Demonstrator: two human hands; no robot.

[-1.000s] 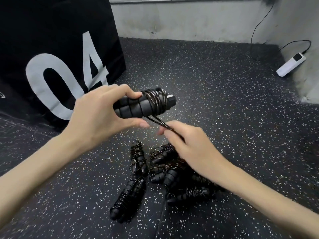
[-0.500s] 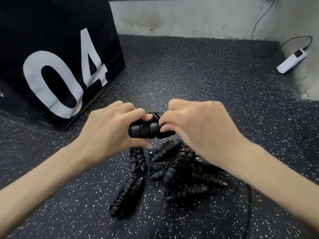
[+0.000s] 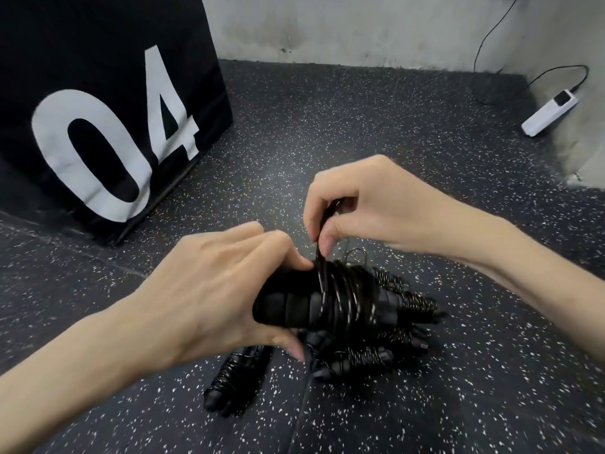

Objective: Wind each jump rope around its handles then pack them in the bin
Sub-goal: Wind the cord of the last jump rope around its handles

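Head view: left hand point(image 3: 209, 290) grips the pair of black foam handles point(image 3: 288, 309) of one jump rope, fingers curled round the left end, thumb underneath. Handles lie roughly level, held above the floor point(image 3: 376, 142) near centre of scene. Thin black cord point(image 3: 340, 299) is wrapped in many turns round the right half of the handles; wraps look blurred. Right hand point(image 3: 376, 208) sits just above and to the right, thumb and forefinger pinching a short upright stretch of the cord that runs down into the wraps.

Below/behind the held rope, a pile of wound ropes point(image 3: 386, 348) lies on the floor, w/ one more wound bundle point(image 3: 232, 381) a bit apart on the near left. A loose cord strand point(image 3: 301, 411) trails toward the near edge.

Far left: big black box w/ white "04" point(image 3: 108, 142) standing on the floor. Far right: white power strip point(image 3: 550, 113) by the wall point(image 3: 360, 27), cable running up from it. Floor is dark rubber w/ white speckles. No bin identifiable for certain in this view.
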